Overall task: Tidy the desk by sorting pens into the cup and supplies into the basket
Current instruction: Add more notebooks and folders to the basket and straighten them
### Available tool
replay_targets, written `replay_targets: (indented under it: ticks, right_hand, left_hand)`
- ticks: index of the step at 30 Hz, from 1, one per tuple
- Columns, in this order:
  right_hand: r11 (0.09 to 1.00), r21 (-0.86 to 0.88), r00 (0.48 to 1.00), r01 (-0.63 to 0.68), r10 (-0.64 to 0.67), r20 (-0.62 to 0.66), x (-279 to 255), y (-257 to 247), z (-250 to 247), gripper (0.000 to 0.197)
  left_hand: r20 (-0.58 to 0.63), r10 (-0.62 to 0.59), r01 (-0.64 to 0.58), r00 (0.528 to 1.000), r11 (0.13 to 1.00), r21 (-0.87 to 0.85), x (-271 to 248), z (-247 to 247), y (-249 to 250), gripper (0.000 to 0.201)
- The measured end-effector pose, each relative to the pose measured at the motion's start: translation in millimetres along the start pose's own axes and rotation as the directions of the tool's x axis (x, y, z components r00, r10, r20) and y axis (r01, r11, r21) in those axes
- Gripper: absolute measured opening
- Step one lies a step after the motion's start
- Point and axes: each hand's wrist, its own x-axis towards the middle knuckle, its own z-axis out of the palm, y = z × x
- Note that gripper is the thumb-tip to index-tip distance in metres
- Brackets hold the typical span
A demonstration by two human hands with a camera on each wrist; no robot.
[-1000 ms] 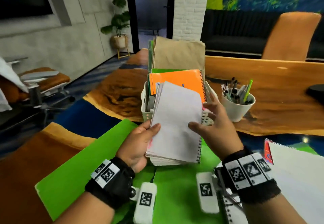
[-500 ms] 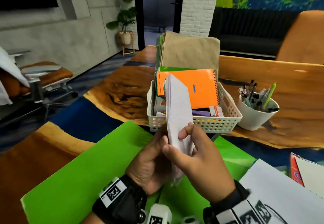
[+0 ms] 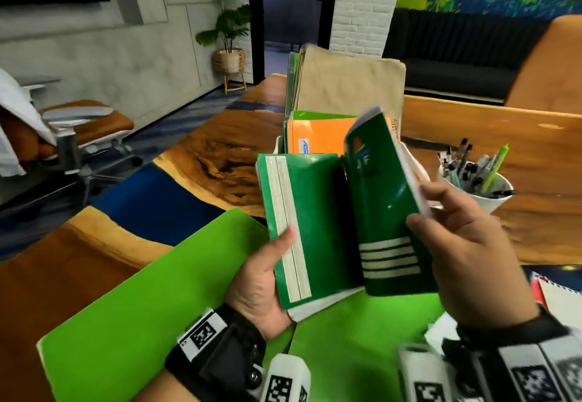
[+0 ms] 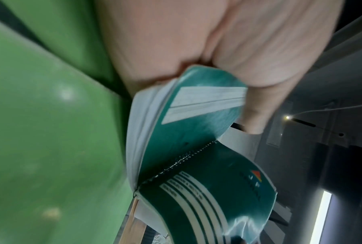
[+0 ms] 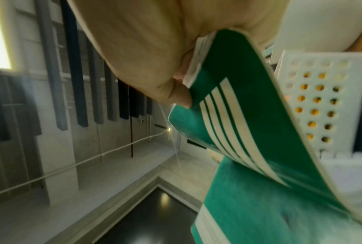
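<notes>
I hold a green spiral notebook spread open in front of me, its green covers facing up. My left hand grips the left cover, thumb lying on its white stripe. The right cover's edge is pinched by my right hand. The notebook hangs above the green folder, just in front of the white perforated basket, which it mostly hides in the head view. A white cup full of pens stands right of the basket. The left wrist view shows the notebook in my left hand.
An orange notebook and a brown envelope stand upright in the basket. A red-edged spiral notebook and white paper lie at the right. The wooden desk stretches back; an office chair stands at the left.
The notebook showed its white lined pages, then stood edge-on between my hands. It now lies spread with green covers up, and my hands have moved apart to either side.
</notes>
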Motion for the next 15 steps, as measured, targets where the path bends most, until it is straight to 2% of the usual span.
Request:
replay_targets:
  ticks: [2,3,5,7,9,12,13,15]
  right_hand:
    - [1.000,0.007,0.994,-0.009,0.009,-0.106,4.4,-1.8,-15.7,0.039]
    - [0.999,0.016,0.988,-0.040,0.042,-0.150,7.0,-0.3,-23.1,0.036]
    - [0.994,0.046,0.966,-0.101,0.109,-0.236,12.7,8.1,-36.7,0.036]
    - [0.987,0.004,0.939,-0.159,0.152,-0.310,18.1,22.9,-46.4,0.039]
    - [0.967,-0.091,0.928,-0.239,0.200,-0.316,20.4,37.5,-50.3,0.037]
    - [0.893,-0.338,0.950,-0.297,0.240,-0.202,19.9,44.9,-43.4,0.019]
    - [0.855,-0.436,0.959,-0.282,0.239,-0.152,18.3,44.0,-39.7,0.030]
    - [0.743,-0.640,0.970,-0.196,0.244,-0.014,14.3,41.1,-32.1,0.079]
  left_hand:
    - [-0.128,-0.002,0.014,0.992,0.996,0.092,4.8,-3.9,0.1,0.042]
    - [-0.152,0.013,0.002,0.988,0.995,0.101,6.9,-6.6,1.6,0.039]
    - [-0.167,0.051,-0.037,0.985,0.995,0.088,8.5,-7.3,3.9,0.040]
    - [-0.155,0.057,-0.045,0.986,0.996,0.076,7.0,-6.7,6.1,0.041]
    - [-0.111,0.053,-0.046,0.992,0.997,0.064,4.0,-5.7,6.9,0.041]
    - [-0.048,0.027,-0.025,0.998,0.998,0.051,1.3,-4.3,6.8,0.034]
    - [-0.047,0.019,-0.017,0.999,0.999,0.046,0.8,-5.3,6.6,0.036]
    - [-0.021,-0.003,0.003,1.000,1.000,0.017,0.8,-10.1,8.0,0.058]
